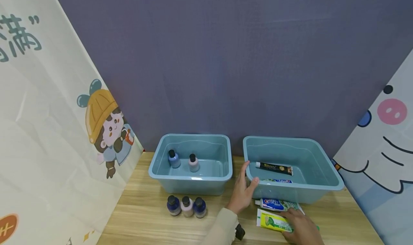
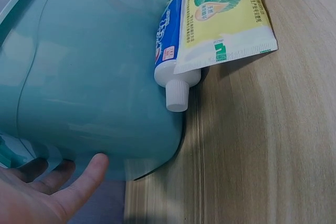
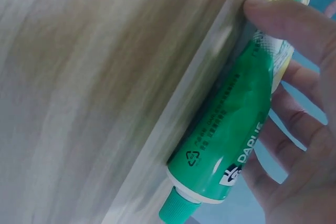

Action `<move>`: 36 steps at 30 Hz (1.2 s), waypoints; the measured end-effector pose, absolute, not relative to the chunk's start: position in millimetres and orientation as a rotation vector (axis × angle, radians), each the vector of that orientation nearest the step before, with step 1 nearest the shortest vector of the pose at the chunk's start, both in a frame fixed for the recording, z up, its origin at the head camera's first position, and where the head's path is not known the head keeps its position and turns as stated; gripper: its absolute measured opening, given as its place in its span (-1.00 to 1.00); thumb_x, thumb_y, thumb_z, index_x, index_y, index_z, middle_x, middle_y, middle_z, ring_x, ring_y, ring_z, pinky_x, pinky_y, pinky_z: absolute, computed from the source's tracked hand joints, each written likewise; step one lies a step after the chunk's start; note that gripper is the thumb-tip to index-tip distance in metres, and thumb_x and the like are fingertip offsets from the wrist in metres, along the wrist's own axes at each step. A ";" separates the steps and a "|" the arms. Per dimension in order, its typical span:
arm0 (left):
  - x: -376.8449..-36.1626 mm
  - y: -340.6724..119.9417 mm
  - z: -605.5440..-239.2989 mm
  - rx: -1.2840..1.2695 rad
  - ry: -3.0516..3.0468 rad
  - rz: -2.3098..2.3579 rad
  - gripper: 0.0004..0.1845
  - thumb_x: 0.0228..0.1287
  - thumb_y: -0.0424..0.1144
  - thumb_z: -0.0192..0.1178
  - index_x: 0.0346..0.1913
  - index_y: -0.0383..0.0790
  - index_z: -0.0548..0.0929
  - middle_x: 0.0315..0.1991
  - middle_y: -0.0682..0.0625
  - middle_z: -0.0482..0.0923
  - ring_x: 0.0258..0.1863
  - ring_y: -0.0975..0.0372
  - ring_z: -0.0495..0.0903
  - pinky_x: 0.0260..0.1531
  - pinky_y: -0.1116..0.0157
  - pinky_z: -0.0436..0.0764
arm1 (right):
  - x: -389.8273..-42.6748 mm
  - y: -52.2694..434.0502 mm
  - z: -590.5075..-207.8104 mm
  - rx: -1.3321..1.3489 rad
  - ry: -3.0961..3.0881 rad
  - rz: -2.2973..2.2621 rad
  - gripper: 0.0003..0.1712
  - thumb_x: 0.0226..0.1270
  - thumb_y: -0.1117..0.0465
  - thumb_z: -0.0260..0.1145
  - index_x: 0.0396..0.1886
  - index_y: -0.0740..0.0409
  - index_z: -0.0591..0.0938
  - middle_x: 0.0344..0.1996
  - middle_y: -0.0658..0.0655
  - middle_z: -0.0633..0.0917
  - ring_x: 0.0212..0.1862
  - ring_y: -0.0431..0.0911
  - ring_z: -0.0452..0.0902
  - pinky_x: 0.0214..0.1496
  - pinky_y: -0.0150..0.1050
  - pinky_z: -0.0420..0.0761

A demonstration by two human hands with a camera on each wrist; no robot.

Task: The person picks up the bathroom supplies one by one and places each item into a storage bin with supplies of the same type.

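Toothpaste in a yellow-green tube [image 1: 272,221] sits at the near side of the right bin [image 1: 309,194] in the head view, gripped by the right hand [image 1: 301,227]. Picking it up looks like the current step; the next move seems to call for a lift past the blue tube [image 1: 274,204] and over the near rim — open room lies right of the black tube [image 1: 275,169]. In the left wrist view the left hand [image 2: 47,195], fingers spread, rests against the bin, grasping nothing; the yellow-green tube's flat end overhangs the worktop [image 2: 262,140]. In the right wrist view, thumb and fingers pinch that tube — whether lifted, I cannot tell.
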State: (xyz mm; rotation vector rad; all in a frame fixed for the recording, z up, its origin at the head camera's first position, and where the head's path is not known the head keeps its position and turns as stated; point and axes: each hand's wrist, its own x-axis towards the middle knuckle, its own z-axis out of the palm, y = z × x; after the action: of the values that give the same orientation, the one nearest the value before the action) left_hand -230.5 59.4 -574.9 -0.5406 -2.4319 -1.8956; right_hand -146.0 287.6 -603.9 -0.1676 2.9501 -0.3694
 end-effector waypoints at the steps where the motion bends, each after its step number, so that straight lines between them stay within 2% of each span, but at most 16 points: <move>1: -230.1 59.3 -574.9 -0.538 -2.435 -1.894 -0.33 0.55 0.28 -0.08 0.57 0.58 -0.11 0.64 0.27 -0.04 0.60 0.10 0.12 0.45 -0.21 0.26 | -145.9 287.5 -603.6 -0.165 2.946 -0.373 -0.30 -0.23 -0.09 0.73 0.02 -0.06 0.75 -0.16 -0.09 0.66 -0.11 -0.14 0.56 0.05 0.14 0.65; 6: -228.4 59.0 -574.8 -0.530 -2.452 -1.882 -0.32 0.53 0.32 -0.10 0.57 0.58 -0.12 0.65 0.25 -0.03 0.59 0.07 0.13 0.43 -0.22 0.28 | -144.8 288.8 -601.7 -0.146 2.935 -0.397 -0.32 -0.23 -0.08 0.73 0.00 -0.07 0.76 -0.18 -0.11 0.66 -0.13 -0.15 0.55 0.03 0.13 0.65; 15: -228.6 59.1 -575.6 -0.540 -2.444 -1.883 -0.33 0.56 0.25 -0.08 0.58 0.57 -0.12 0.65 0.25 -0.03 0.59 0.07 0.13 0.42 -0.23 0.29 | -144.4 290.9 -599.9 -0.113 2.925 -0.392 -0.30 -0.23 -0.12 0.72 0.02 -0.08 0.76 -0.16 -0.11 0.68 -0.10 -0.12 0.58 0.05 0.19 0.64; 23: -228.8 58.6 -575.5 -0.544 -2.444 -1.872 -0.33 0.58 0.21 -0.07 0.58 0.56 -0.12 0.65 0.24 -0.03 0.59 0.07 0.14 0.43 -0.22 0.29 | -142.8 292.1 -598.4 -0.117 2.941 -0.393 -0.30 -0.20 -0.12 0.71 0.04 -0.09 0.75 -0.15 -0.12 0.67 -0.10 -0.15 0.55 0.09 0.16 0.63; 36: -229.3 60.0 -573.1 -0.540 -2.449 -1.856 -0.32 0.56 0.27 -0.08 0.58 0.55 -0.12 0.65 0.22 -0.02 0.59 0.05 0.15 0.43 -0.24 0.28 | -141.4 294.0 -591.4 -0.128 3.016 -0.375 -0.32 -0.12 -0.09 0.69 0.08 -0.06 0.74 -0.08 -0.05 0.69 -0.03 -0.05 0.63 0.11 0.19 0.63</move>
State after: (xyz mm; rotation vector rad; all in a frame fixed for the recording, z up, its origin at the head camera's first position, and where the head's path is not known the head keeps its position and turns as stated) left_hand -229.3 60.0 -573.1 -0.5398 -2.4494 -1.8564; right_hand -141.4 294.0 -591.4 -0.1277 3.0159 -0.3751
